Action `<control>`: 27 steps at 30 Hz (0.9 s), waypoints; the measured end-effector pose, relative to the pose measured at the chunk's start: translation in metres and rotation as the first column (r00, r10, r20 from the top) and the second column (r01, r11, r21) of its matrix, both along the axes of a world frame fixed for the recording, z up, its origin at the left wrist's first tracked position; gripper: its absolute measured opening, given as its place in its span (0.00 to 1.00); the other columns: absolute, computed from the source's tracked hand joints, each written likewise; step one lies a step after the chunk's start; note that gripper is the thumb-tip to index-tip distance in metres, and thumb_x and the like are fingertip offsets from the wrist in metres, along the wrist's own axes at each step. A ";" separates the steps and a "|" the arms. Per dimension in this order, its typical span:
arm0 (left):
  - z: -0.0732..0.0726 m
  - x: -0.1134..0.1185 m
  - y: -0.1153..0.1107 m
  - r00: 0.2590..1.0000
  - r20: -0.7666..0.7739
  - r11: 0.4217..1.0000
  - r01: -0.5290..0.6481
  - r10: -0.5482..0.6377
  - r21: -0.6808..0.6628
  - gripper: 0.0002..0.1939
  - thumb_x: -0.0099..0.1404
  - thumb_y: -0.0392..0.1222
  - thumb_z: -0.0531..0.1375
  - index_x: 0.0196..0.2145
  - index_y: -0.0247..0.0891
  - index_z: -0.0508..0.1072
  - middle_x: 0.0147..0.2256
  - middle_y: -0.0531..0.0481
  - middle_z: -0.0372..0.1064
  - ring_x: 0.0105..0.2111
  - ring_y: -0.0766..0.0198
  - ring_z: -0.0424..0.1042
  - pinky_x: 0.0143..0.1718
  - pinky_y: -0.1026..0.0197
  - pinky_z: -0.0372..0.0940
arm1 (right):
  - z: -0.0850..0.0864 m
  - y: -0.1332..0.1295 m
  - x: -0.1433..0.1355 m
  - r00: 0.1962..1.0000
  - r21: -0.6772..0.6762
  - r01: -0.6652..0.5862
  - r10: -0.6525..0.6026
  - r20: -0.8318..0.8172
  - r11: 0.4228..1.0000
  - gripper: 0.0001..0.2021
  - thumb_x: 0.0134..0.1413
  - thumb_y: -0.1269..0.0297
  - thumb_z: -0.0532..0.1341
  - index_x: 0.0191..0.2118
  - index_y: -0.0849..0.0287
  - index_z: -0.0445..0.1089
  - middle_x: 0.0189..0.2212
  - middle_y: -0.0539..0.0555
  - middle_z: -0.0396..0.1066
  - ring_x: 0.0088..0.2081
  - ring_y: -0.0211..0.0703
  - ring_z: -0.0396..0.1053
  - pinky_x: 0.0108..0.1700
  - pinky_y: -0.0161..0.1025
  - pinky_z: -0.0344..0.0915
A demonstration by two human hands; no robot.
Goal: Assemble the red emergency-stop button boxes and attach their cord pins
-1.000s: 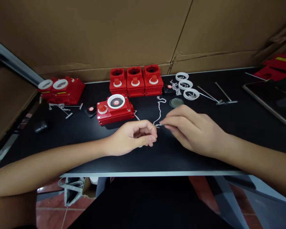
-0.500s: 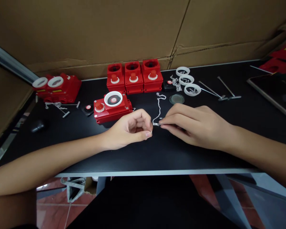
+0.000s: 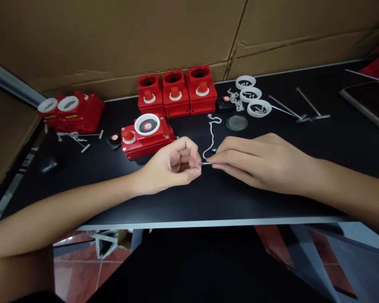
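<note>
Near the middle of the black table, my left hand (image 3: pixel 180 164) pinches the end of the white cord (image 3: pixel 212 134), close to a small metal piece. My right hand (image 3: pixel 255 162) grips that thin metal tool (image 3: pixel 206 163), whose tip reaches my left fingertips. The cord curls away behind the fingers over the table. Just behind my left hand lies a red box (image 3: pixel 147 141) with a white ring and a red knob. A clear round disc (image 3: pixel 236 123) lies behind my right hand.
Three red housings (image 3: pixel 176 93) stand at the back. More red boxes (image 3: pixel 78 111) are at the left beside T-handled rods. White rings (image 3: pixel 259 108) with small parts, metal T-rods (image 3: pixel 309 102) and a dark flat device (image 3: pixel 369 105) are at the right. The table's edge (image 3: pixel 208 223) runs in front.
The view has shifted slightly. My hands stay close together, and the metal tool now shows more plainly between them, its tip at my left fingertips.
</note>
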State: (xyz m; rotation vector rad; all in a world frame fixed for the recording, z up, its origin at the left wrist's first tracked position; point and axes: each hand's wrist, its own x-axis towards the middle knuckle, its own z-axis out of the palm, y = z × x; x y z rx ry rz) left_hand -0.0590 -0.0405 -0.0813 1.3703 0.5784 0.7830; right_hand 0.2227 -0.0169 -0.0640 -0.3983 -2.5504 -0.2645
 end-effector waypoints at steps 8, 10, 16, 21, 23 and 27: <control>0.002 0.000 0.000 1.000 -0.020 1.000 -0.016 0.016 -0.010 0.24 0.71 0.48 0.81 0.42 0.40 0.70 0.37 0.55 0.73 0.34 0.69 0.72 0.38 0.65 0.69 | -0.001 0.000 -0.001 1.000 0.011 0.001 -0.002 0.021 1.000 0.06 0.75 0.67 0.67 0.53 0.58 0.75 0.43 0.46 0.79 0.36 0.27 0.71 0.35 0.30 0.61; 0.002 -0.001 0.000 1.000 -0.027 1.000 -0.014 0.013 -0.007 0.23 0.72 0.48 0.81 0.43 0.40 0.70 0.37 0.54 0.72 0.35 0.69 0.72 0.37 0.66 0.68 | 0.000 0.000 -0.001 1.000 0.009 0.002 -0.003 0.029 1.000 0.06 0.75 0.67 0.67 0.53 0.58 0.75 0.43 0.46 0.79 0.36 0.27 0.71 0.35 0.30 0.62; 0.001 -0.001 0.000 1.000 -0.013 1.000 -0.007 0.007 -0.023 0.22 0.73 0.47 0.80 0.43 0.40 0.70 0.38 0.55 0.72 0.34 0.70 0.72 0.36 0.68 0.68 | 0.000 0.000 0.000 1.000 0.012 -0.001 0.001 0.015 1.000 0.05 0.76 0.67 0.66 0.52 0.58 0.75 0.42 0.46 0.78 0.35 0.28 0.70 0.34 0.31 0.61; 0.002 -0.001 0.000 1.000 -0.009 1.000 -0.005 0.005 -0.030 0.21 0.73 0.46 0.80 0.43 0.39 0.70 0.38 0.55 0.72 0.34 0.71 0.72 0.36 0.68 0.68 | -0.002 -0.001 0.000 1.000 0.014 -0.001 0.001 -0.016 1.000 0.04 0.76 0.66 0.65 0.51 0.58 0.75 0.42 0.47 0.78 0.34 0.28 0.68 0.34 0.31 0.59; 0.002 -0.001 0.000 1.000 -0.005 0.999 0.001 -0.001 -0.033 0.21 0.73 0.45 0.80 0.43 0.39 0.71 0.38 0.55 0.72 0.34 0.71 0.72 0.35 0.68 0.68 | -0.002 -0.002 0.000 0.999 0.019 0.004 -0.003 -0.045 1.000 0.03 0.76 0.67 0.65 0.50 0.59 0.75 0.41 0.47 0.78 0.34 0.28 0.68 0.34 0.31 0.58; 0.002 -0.001 0.000 1.000 0.003 0.999 0.004 -0.004 -0.041 0.20 0.74 0.45 0.79 0.43 0.39 0.71 0.37 0.55 0.72 0.34 0.71 0.72 0.35 0.68 0.69 | -0.001 -0.002 -0.001 1.000 0.008 0.001 -0.001 0.000 1.000 0.04 0.75 0.67 0.66 0.51 0.59 0.75 0.42 0.47 0.79 0.35 0.27 0.69 0.35 0.31 0.59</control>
